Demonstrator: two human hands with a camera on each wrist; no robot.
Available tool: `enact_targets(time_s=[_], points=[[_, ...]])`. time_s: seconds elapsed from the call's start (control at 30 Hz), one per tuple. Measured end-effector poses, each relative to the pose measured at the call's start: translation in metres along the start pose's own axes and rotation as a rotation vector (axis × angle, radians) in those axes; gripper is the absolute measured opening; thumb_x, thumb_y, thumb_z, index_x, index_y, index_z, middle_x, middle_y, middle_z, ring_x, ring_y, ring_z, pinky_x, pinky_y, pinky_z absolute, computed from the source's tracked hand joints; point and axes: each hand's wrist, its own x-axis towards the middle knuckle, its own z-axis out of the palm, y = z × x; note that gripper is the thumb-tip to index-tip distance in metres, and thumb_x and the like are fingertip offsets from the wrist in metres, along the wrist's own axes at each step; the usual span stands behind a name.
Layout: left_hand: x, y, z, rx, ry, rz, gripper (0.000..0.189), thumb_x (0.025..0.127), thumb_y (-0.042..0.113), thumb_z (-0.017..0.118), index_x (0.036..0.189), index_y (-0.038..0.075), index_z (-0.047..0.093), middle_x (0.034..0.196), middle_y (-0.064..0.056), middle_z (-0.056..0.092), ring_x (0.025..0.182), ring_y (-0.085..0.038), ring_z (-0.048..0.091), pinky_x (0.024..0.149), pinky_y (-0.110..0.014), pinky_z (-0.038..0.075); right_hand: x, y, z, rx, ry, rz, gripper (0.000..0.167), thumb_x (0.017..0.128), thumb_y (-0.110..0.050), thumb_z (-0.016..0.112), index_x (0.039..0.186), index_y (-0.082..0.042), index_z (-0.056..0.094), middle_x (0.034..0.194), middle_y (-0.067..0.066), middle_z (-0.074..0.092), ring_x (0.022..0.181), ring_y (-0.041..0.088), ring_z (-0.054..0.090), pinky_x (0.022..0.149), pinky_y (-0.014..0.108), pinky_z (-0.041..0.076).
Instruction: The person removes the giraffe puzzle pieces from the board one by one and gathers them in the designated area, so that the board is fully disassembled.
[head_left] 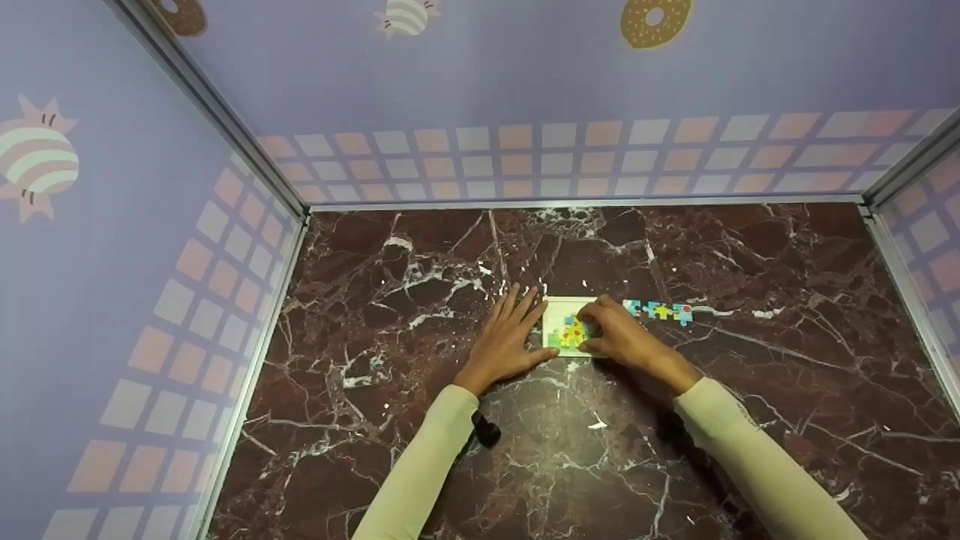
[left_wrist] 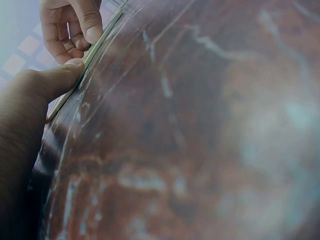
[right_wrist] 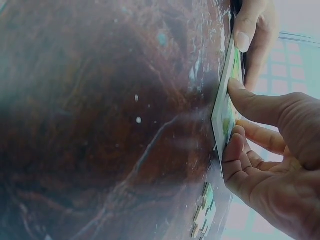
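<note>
Though visible, puzzle under right grip.

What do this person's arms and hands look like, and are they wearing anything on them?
The left hand and right hand are bare, with no gloves or rings to be seen. The left sleeve and right sleeve are long, pale yellowish-cream. A small black object shows beside the left cuff; I cannot tell what it is.
</note>
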Motion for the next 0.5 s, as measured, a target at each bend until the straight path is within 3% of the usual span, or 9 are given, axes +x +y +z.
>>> enact_targets(time_s=[0.2,0.5], points=[[-0.0002,-0.0005,0.0005,-0.002,0.001,0.002,0.096,0.102,0.077,0.057,0.176,0.019,0.033,0.186,-0.006,0.014,0.172,-0.034,-0.001,0.139,-0.051,0.001,0.0014,-0.01,-0.0023,-0.042,-0.036,0.071,0.046,0.082,-0.001,0.096,0.118,0.011,0.07,0.104,0.019,0.061,0.087,0.028,0.065,0.078,0.044,0.061],[0.0001,-0.0012,0.0016,0.017,0.006,0.001,0.097,0.102,0.077,0.057,0.176,0.02,0.032,0.186,-0.006,0.014,0.172,-0.035,0.0,0.139,-0.052,0.002,0.001,-0.0038,-0.001,0.013,0.004,-0.008,0.046,0.08,0.001,0.095,0.115,0.009,0.066,0.103,0.02,0.059,0.084,0.028,0.065,0.074,0.044,0.061]])
